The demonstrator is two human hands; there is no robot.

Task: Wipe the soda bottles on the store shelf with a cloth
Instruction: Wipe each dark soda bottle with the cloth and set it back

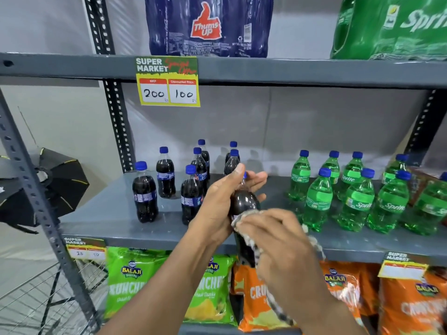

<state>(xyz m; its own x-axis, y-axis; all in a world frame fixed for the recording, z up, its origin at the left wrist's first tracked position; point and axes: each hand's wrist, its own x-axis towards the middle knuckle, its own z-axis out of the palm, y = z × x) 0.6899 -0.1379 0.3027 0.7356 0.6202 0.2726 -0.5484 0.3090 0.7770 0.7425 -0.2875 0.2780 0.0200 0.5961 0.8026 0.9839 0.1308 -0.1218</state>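
Observation:
My left hand (225, 197) grips the neck and shoulder of a dark cola bottle (244, 201) with a blue cap, held out in front of the grey shelf (111, 213). My right hand (278, 240) presses a grey-white cloth (251, 240) against the bottle's middle; a tail of the cloth hangs down below the hand. Several more cola bottles (145, 194) stand on the shelf's left part. Several green Sprite bottles (316, 201) stand on its right part.
A yellow price tag (168, 81) hangs from the upper shelf, which carries a Thums Up pack (208, 25) and a Sprite pack (391, 27). Green and orange snack bags (130, 284) fill the shelf below. A perforated upright (36, 189) and a black umbrella (55, 184) stand left.

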